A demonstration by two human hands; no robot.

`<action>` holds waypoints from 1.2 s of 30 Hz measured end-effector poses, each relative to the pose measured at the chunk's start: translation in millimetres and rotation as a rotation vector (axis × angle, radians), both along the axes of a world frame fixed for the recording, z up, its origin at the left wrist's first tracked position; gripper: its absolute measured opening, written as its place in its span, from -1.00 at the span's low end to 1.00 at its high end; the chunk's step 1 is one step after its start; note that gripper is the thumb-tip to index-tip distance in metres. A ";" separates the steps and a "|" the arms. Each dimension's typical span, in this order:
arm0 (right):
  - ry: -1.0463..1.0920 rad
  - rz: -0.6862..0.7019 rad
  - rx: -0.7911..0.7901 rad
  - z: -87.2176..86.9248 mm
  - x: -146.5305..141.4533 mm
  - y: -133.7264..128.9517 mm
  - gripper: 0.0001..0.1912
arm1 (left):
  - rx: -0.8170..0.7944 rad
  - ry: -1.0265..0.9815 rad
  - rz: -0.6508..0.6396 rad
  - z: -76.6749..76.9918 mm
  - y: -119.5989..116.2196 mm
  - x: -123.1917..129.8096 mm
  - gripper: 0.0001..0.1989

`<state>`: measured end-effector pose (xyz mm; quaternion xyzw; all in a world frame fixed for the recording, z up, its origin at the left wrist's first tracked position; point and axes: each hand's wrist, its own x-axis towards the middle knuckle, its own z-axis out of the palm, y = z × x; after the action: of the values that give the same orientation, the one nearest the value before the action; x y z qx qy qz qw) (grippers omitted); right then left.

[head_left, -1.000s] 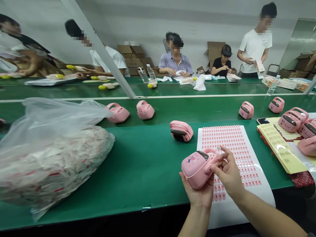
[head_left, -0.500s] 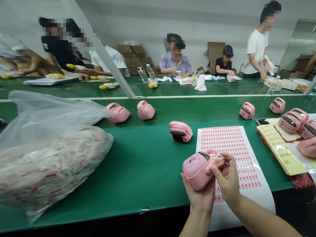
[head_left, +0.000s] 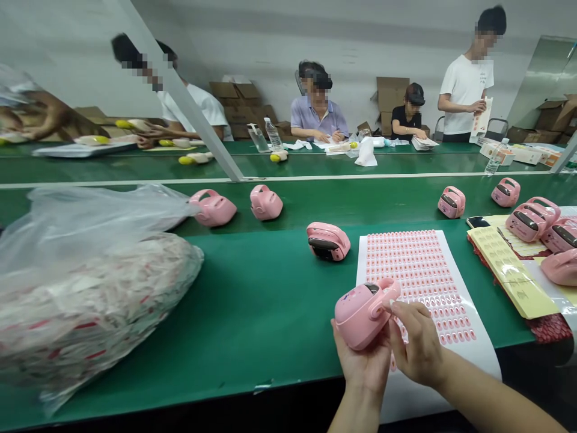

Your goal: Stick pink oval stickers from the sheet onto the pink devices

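Note:
My left hand (head_left: 360, 367) cradles a pink plastic handled device (head_left: 360, 316) from below, its dark window facing up and away. My right hand (head_left: 417, 343) sits beside the device's handle, its thumb and finger pinched on what looks like a small white sticker. Both hands are over the near edge of a white sheet of pink-printed stickers (head_left: 412, 270), which lies on the green workbench (head_left: 252, 325). Part of the device's underside is hidden by my left palm.
A large clear bag of paper scraps (head_left: 90, 300) lies to the left. Several pink devices stand along the bench, with yellow sheets (head_left: 509, 270) at right. A glass partition (head_left: 288, 120) runs beyond them, and co-workers sit and stand at a far bench.
Both hands have dropped slightly, and the pink device has tilted with them. My right hand has moved closer to the handle. The view has shifted slightly.

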<state>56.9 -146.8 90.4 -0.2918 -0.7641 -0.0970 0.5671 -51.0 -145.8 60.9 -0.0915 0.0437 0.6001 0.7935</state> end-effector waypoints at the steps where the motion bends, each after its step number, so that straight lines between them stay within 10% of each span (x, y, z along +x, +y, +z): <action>1: -0.029 0.008 -0.002 0.8 1.6 -0.5 -0.40 | 0.004 0.003 0.011 1.7 0.3 0.2 -0.38; 23: -0.276 0.248 -0.101 1.8 25.0 7.0 -0.39 | -0.293 0.141 0.070 16.5 0.1 6.9 -0.49; 36: -0.224 -0.035 -0.527 -81.3 35.1 -53.2 -0.35 | -0.061 0.453 0.365 -37.7 9.3 -10.2 -0.54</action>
<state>92.0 -200.0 9.1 -0.4297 -0.8158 0.0636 0.3818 -61.2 -136.4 23.2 0.0147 0.2203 0.7364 0.6395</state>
